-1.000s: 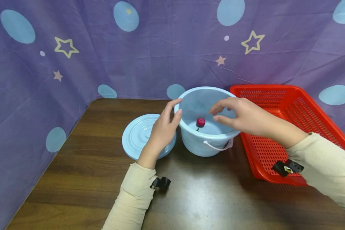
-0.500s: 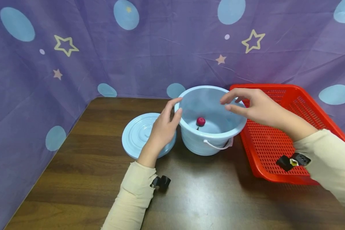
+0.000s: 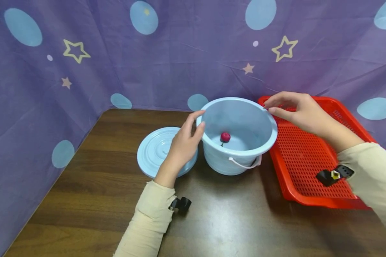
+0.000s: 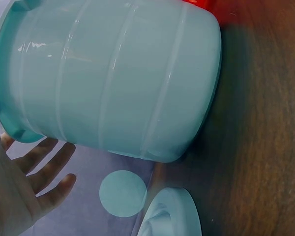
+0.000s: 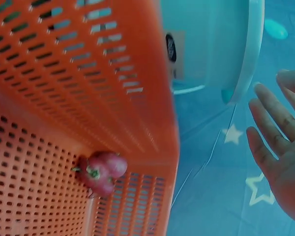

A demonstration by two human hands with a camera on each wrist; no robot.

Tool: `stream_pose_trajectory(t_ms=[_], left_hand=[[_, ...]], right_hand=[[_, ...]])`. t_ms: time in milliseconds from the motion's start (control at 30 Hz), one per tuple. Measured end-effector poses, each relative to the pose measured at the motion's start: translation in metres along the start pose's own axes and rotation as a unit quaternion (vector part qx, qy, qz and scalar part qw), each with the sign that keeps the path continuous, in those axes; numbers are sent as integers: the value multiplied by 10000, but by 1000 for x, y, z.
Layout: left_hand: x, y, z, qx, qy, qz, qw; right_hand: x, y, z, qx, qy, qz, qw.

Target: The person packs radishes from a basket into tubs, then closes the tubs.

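Note:
A light blue bucket [image 3: 225, 162] stands upright on the wooden table, with one round crimson radish-like thing [image 3: 225, 137] with a thin green stalk lying on its floor. My left hand [image 3: 184, 144] is at the bucket's left rim, fingertips and thumb tip right at the edge; in the left wrist view its fingers spread loosely beside the bucket wall. My right hand [image 3: 303, 112] hovers just right of the rim, over the back of the red basket [image 3: 303, 162], fingers apart and holding nothing. Several red round things [image 5: 101, 172] with green tops cluster in a basket corner, seen in the right wrist view.
The round blue lid [image 3: 152, 151] lies on the table [image 3: 93, 200] to the left of the bucket, partly under my left forearm. A white handle [image 3: 244, 165] hangs at the bucket's front. Behind the table hangs a purple star-patterned cloth [image 3: 167, 71].
My right hand has moved from over the bucket's opening rightward and up, out past the rim to above the basket. The left hand, bucket and lid keep their places.

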State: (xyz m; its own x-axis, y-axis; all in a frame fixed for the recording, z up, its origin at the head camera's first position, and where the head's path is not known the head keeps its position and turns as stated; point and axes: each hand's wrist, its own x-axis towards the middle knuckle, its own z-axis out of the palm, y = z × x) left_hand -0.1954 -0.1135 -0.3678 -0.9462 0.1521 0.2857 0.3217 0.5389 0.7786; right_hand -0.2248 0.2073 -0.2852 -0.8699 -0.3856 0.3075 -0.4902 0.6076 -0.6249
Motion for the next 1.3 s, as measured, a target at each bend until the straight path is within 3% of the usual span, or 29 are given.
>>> stream_pose_trajectory(t_ms=[300, 500, 733, 1300], left_hand=[[0, 0, 0, -26, 7, 19, 10000], [-1, 0, 1, -20, 50, 35, 10000], [-1, 1, 1, 15, 86, 57, 9999], [0, -1, 1, -19, 53, -2, 10000]], right_hand=[[1, 29, -10, -85, -3, 460, 9989], [5, 55, -12, -454, -300, 709, 9960], [9, 77, -7, -853, -783, 908, 9891], [11, 116, 9, -982, -1340, 1122, 9797]])
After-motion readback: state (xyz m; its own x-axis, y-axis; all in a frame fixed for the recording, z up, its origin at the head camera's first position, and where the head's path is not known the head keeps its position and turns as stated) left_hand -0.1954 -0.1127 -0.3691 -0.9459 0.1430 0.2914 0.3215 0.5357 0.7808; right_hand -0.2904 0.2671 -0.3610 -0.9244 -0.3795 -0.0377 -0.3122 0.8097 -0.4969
